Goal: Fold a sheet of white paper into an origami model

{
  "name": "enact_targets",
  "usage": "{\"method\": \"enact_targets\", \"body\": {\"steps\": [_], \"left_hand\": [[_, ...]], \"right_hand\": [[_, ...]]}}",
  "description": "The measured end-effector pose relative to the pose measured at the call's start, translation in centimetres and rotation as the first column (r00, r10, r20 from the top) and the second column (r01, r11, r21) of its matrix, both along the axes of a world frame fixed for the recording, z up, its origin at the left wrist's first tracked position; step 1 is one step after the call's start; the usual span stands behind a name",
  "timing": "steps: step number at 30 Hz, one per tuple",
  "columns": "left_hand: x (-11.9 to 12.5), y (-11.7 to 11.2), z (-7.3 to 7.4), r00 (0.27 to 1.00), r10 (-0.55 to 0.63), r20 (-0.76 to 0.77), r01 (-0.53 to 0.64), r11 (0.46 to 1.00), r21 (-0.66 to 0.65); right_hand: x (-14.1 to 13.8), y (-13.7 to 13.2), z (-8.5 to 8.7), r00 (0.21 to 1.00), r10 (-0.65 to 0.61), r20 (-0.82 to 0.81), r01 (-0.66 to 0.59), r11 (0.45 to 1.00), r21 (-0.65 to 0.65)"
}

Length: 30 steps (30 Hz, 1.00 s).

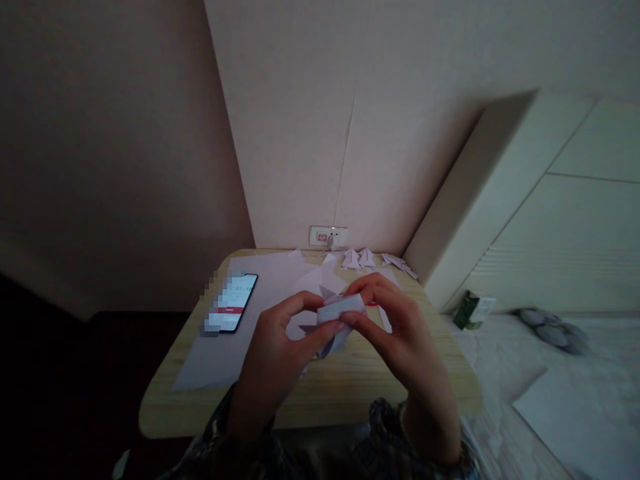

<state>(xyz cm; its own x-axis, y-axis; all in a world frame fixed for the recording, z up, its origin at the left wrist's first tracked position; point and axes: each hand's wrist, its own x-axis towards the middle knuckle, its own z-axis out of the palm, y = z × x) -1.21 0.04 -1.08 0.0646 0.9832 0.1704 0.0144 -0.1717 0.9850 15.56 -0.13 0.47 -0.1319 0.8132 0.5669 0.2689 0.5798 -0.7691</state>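
Both hands meet over the middle of the small table, pinching one piece of folded white paper [343, 305] with pointed flaps sticking out. My left hand [281, 343] grips its left side between thumb and fingers. On the right side, my right hand [393, 323] holds it with thumb in front and fingers behind. Part of the folded paper is hidden behind the fingers and thumbs. Beneath and behind the hands lie white paper sheets [267, 273]. A small red item [372, 304] shows partly behind my right hand.
A phone [235, 303] with a lit screen lies at the table's left. Several folded paper pieces [357, 259] stand along the back edge of the wooden table [345, 393], below a wall socket [327, 236]. At right is a bed [505, 347] holding a green-and-white packet [473, 311] and paper.
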Motion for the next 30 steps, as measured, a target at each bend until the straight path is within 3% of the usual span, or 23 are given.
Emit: {"method": "enact_targets", "body": {"steps": [6, 13, 20, 25, 30], "left_hand": [[0.1, -0.1, 0.8, 0.999, 0.047, -0.004, -0.047, 0.997, 0.066], [0.3, -0.3, 0.0, 0.991, 0.06, 0.121, -0.068, 0.996, 0.062], [0.1, -0.2, 0.2, 0.995, 0.023, 0.094, -0.034, 0.992, 0.121], [0.1, -0.5, 0.5, 0.99, 0.009, 0.139, -0.019, 0.997, 0.07], [0.9, -1.0, 0.9, 0.965, 0.04, 0.258, -0.042, 0.999, 0.005]], "right_hand": [[-0.1, 0.0, -0.4, 0.984, -0.018, -0.177, -0.003, 0.993, -0.116], [-0.4, 0.3, -0.4, 0.945, 0.089, -0.316, -0.166, 0.96, -0.225], [-0.9, 0.2, -0.5, 0.888, 0.083, -0.453, -0.193, 0.96, -0.204], [-1.0, 0.2, -0.5, 0.87, 0.118, -0.478, -0.235, 0.953, -0.193], [-1.2, 0.0, -0.3, 0.869, 0.085, -0.488, -0.198, 0.963, -0.185]]}}
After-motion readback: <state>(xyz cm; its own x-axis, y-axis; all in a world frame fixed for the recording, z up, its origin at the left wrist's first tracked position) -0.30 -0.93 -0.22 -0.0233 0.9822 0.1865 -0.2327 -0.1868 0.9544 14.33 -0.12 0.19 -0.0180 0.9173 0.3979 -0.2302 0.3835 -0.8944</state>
